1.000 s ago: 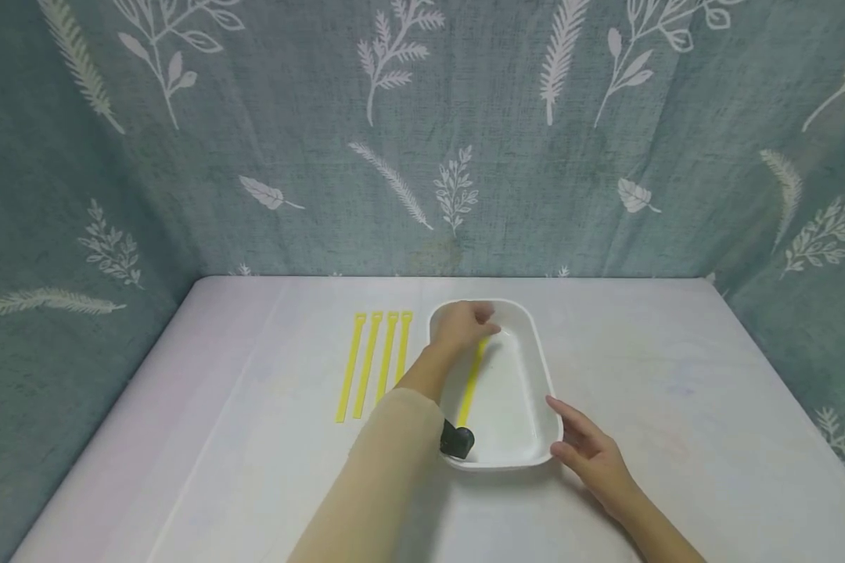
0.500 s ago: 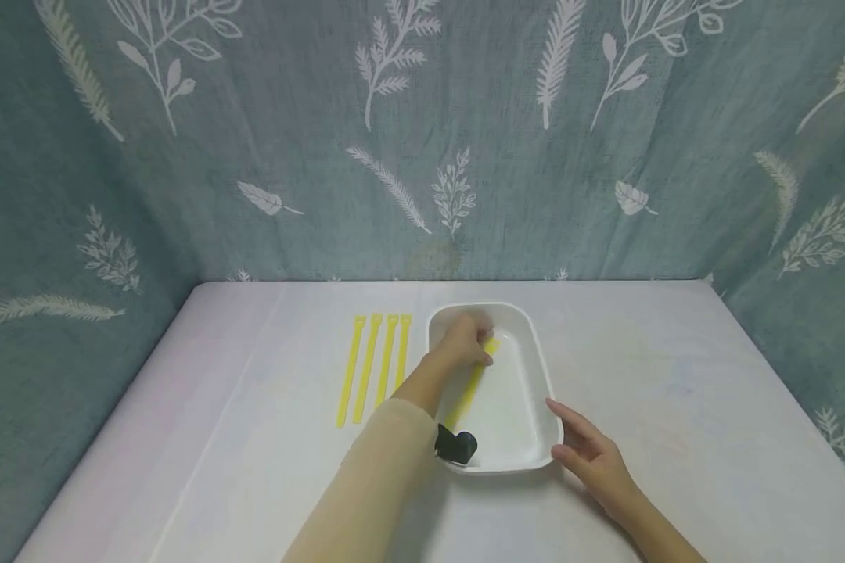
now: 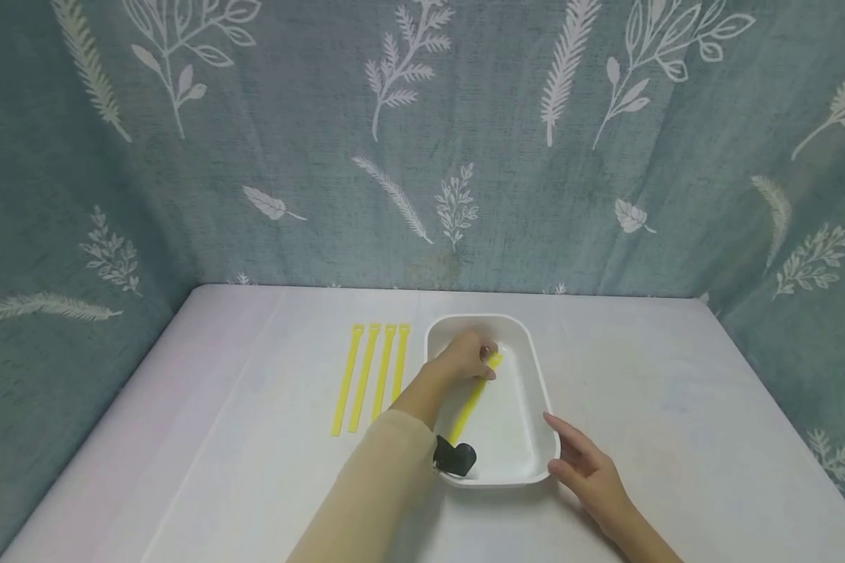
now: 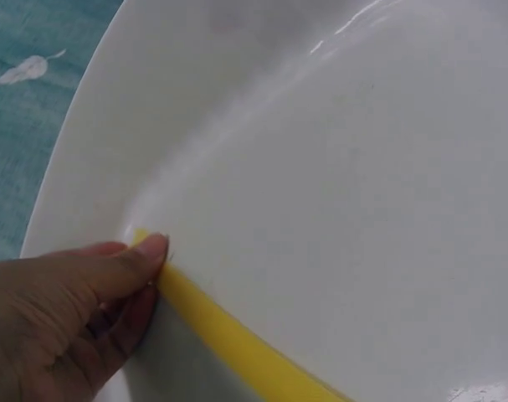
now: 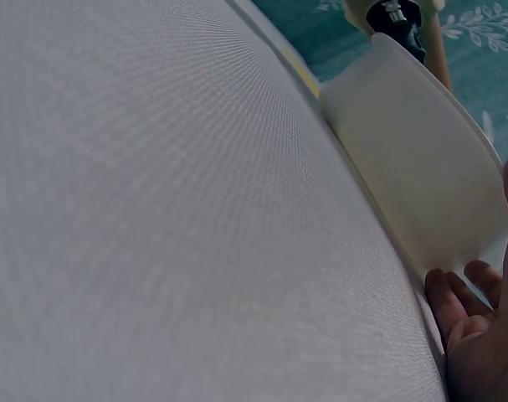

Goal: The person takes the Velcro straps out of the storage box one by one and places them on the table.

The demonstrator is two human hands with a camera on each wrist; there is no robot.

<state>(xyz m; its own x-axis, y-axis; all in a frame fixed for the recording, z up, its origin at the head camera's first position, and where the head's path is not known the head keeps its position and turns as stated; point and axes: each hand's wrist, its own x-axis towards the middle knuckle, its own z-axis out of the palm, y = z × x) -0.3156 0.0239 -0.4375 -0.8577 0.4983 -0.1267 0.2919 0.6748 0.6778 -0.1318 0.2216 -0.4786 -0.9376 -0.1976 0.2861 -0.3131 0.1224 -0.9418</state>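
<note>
Inside the white tray (image 3: 512,426), my left hand (image 3: 463,360) holds a flat yellow strap (image 3: 469,410) near its head end. The left wrist view shows thumb and fingers pinching that strap (image 4: 237,342) close to the tray's curved wall. It slants across the left part of the tray floor, its near end by the black wrist camera. My right hand (image 3: 591,471) rests at the tray's near right corner, thumb and fingers spread against the outside. From the right wrist, the fingertips (image 5: 438,285) show low on the outer wall (image 5: 421,159).
Several matching yellow straps (image 3: 346,381) lie side by side left of the tray, heads toward the back; my left forearm (image 3: 373,485) covers the near ends of some. A teal curtain (image 3: 507,258) with white leaf prints stands behind the white table (image 3: 183,422).
My left hand has come down and slightly nearer inside the tray, and the strap's near end has swung left, so it slants more. My right hand stays at the corner.
</note>
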